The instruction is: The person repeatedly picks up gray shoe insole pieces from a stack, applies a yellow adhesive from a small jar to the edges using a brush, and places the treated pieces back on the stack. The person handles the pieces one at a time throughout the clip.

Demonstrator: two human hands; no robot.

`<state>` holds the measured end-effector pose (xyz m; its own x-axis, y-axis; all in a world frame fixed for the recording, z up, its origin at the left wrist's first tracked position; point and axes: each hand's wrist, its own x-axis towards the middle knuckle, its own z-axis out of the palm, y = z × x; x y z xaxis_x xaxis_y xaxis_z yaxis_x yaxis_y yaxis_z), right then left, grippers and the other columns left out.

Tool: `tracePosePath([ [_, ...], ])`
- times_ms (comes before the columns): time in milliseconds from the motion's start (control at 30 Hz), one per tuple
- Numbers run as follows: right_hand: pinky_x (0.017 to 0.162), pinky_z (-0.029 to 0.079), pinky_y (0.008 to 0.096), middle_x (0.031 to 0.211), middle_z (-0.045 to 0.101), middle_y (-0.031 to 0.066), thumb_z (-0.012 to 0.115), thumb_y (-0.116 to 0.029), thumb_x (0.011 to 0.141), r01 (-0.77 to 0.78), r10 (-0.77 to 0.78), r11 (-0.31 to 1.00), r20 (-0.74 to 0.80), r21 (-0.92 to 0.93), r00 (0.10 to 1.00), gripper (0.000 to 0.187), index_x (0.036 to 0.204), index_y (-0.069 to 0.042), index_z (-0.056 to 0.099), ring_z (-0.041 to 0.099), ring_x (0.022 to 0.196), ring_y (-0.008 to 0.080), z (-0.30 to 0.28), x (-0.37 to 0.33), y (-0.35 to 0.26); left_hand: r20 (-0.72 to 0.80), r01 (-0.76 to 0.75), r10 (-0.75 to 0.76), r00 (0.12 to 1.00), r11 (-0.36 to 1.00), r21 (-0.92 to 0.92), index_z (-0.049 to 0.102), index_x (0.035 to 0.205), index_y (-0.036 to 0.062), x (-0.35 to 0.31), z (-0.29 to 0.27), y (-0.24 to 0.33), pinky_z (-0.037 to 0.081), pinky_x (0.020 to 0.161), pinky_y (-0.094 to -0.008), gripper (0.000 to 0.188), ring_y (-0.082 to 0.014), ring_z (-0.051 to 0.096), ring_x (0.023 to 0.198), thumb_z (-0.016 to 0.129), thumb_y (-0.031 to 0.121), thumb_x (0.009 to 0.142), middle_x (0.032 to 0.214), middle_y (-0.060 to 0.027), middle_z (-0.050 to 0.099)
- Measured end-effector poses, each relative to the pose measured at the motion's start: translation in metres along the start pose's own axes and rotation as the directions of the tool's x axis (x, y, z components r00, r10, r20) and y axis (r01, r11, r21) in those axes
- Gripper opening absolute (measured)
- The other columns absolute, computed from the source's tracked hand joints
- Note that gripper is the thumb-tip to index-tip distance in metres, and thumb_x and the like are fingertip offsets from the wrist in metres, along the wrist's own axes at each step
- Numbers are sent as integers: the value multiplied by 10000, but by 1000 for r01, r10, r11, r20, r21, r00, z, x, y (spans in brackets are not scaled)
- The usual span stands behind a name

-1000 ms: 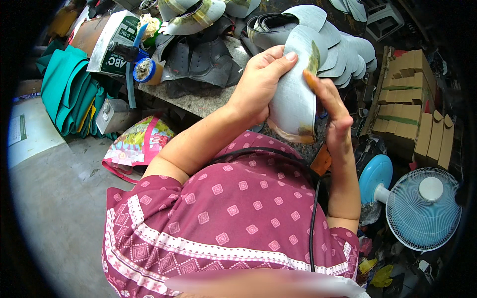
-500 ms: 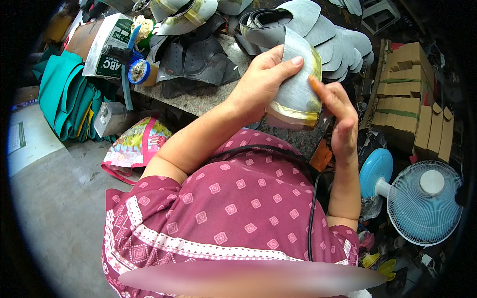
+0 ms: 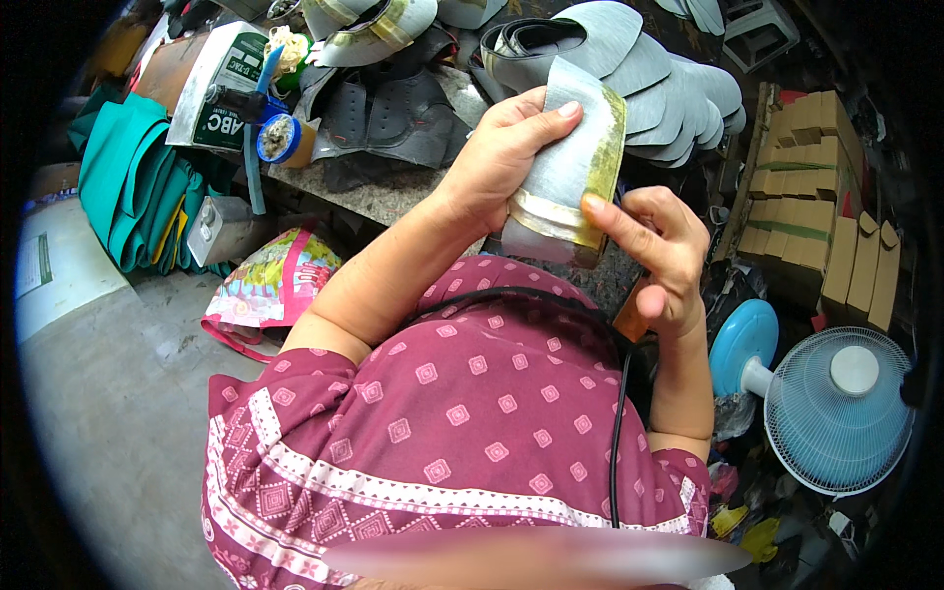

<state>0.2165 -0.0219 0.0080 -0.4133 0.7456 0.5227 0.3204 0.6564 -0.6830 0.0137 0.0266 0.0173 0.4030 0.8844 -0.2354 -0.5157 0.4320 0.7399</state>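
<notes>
My left hand grips a grey shoe-upper piece at its left edge, thumb on top and fingers underneath. Along the piece's right edge runs a yellowish glue-like band, and a pale strip crosses its lower end. My right hand has its index finger stretched out, the stained tip touching the lower right edge. Its other fingers are loosely bent and apart from the thumb, with nothing held. Behind the held piece, a fan of similar grey pieces lies stacked. Dark shoe uppers with eyelets rest to its left.
A worktable spans ahead. At its left are an open tub with a blue rim, a white-and-green box and folded green material. A fan and stacked brown cardboard pieces stand right.
The held piece has shifted slightly left and tilted. My right index finger has moved down along its edge to the lower right corner, and the right hand has turned and spread more.
</notes>
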Motion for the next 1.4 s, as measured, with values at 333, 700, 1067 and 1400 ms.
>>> tracePosePath([
  [333, 571, 432, 325, 802, 518, 73, 301, -759, 881, 62, -66, 990, -23, -128, 998, 828, 1149, -113, 743, 522, 657, 221, -1, 2, 2, 28, 56, -54, 998, 996, -69, 606, 1145, 6, 2, -5, 0, 574, 745, -265, 244, -122, 687, 822, 601, 179, 974, 988, -75, 697],
  [700, 603, 465, 340, 809, 553, 101, 218, -835, 845, -142, 142, 990, -13, 5, 990, 961, 1200, -88, 707, 561, 660, 246, 0, 7, -4, 42, 107, -105, 994, 993, -40, 582, 1202, 7, 1, -4, -5, 570, 779, -267, 307, -127, 690, 861, 606, 210, 973, 1011, -75, 698],
  [1067, 559, 376, 290, 817, 488, 59, 249, -813, 872, -91, 90, 990, 13, 110, 996, 919, 1111, -81, 749, 480, 651, 176, -7, -5, -6, 20, 88, -85, 996, 981, -171, 597, 1129, 13, 12, -3, -6, 575, 747, -286, 228, -139, 683, 824, 587, 185, 981, 975, -73, 689],
  [1400, 713, 426, 253, 970, 580, 54, 637, -527, 906, -290, 394, 889, -269, 354, 879, 819, 1492, -41, 334, 530, 820, 121, -1, -20, 9, 243, -42, 119, 963, 953, -301, 506, 1210, 21, 50, 12, 59, 498, 977, -464, 454, -270, 623, 1051, 506, 106, 764, 1160, -146, 601],
])
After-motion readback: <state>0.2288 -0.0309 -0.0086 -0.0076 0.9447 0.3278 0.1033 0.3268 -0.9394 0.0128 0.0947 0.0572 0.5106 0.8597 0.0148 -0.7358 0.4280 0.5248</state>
